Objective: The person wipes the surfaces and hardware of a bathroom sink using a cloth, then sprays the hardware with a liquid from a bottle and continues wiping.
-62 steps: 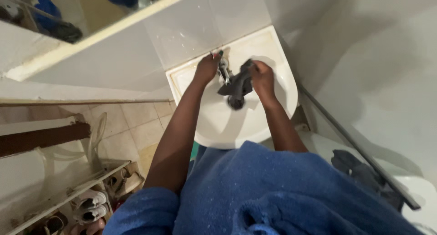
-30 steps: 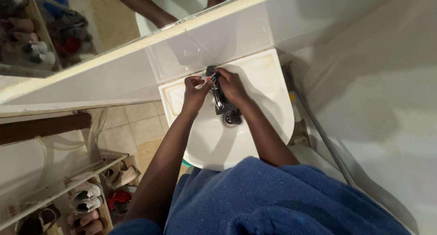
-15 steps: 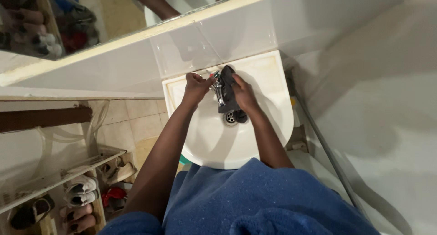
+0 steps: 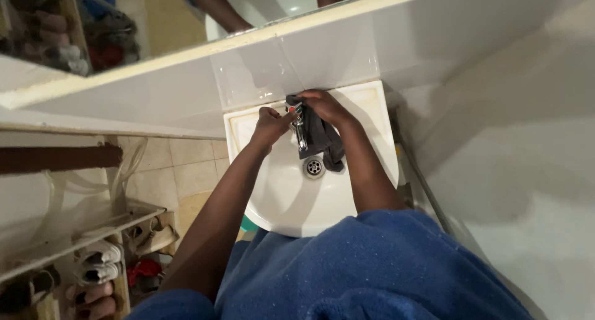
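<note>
Cloth: your right hand (image 4: 323,104) grips a dark grey cloth (image 4: 321,136) at the back edge of the sink; it is crumpled, drapes down over the tap and hangs into the bowl, its lower end just beside the drain.
Tap: a chrome tap (image 4: 300,129) stands at the middle of the sink's back edge, partly covered by the cloth.
Left hand: your left hand (image 4: 271,124) is curled with fingers pinched at the tap's left side, touching it; it seems to hold the handle, though the view is too small to be sure.
Drain: a round metal drain (image 4: 314,167) sits in the bowl, bare, just in front of the tap.
Sink: a white basin (image 4: 282,199) with a yellowed rim, fixed against a white tiled wall.
Above: a mirror (image 4: 186,10) runs along the wall and shows your arms.
Left side: a low rack with shoes (image 4: 93,261) stands on a beige tiled floor (image 4: 186,168).
Near you: your blue fleece garment (image 4: 372,270) fills the lower view.
</note>
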